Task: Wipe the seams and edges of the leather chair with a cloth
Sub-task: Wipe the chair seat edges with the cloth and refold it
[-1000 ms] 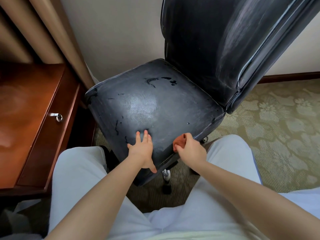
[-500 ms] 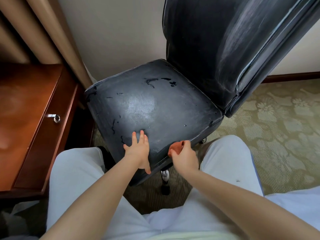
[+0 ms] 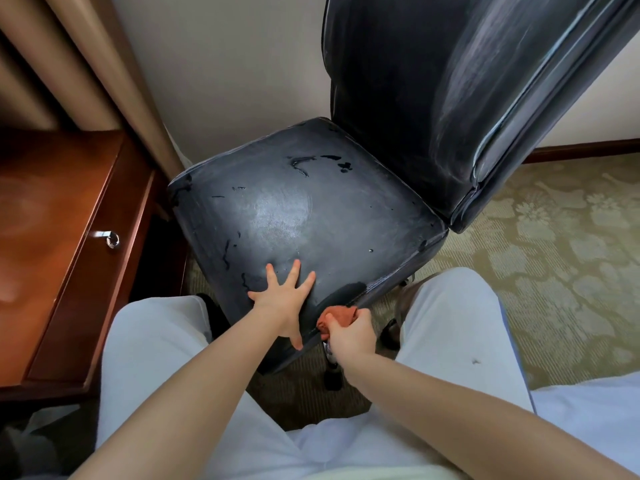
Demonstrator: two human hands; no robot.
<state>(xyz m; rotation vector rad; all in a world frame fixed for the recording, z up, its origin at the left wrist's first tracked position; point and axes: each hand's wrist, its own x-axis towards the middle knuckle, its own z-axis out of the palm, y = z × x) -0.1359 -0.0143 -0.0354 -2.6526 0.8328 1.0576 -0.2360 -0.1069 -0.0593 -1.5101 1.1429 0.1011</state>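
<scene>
A worn black leather chair (image 3: 311,216) stands before me, its seat scuffed and its tall backrest (image 3: 450,98) rising at the right. My left hand (image 3: 285,303) lies flat on the near part of the seat, fingers spread and thumb hooked over the front edge. My right hand (image 3: 349,336) grips a bunched orange cloth (image 3: 341,314) and presses it against the seam along the seat's front edge, just right of my left hand. A darker damp streak shows on the leather beside the cloth.
A reddish wooden desk (image 3: 52,237) with a metal drawer handle (image 3: 110,237) stands close on the left. Beige curtains (image 3: 86,64) hang behind it. Patterned green carpet (image 3: 554,254) spreads to the right. My knees in light trousers (image 3: 450,323) flank the chair's front.
My right hand has slid the cloth leftward and downward along the front seam, closer to my left hand. The fingers of my left hand have spread wider on the seat.
</scene>
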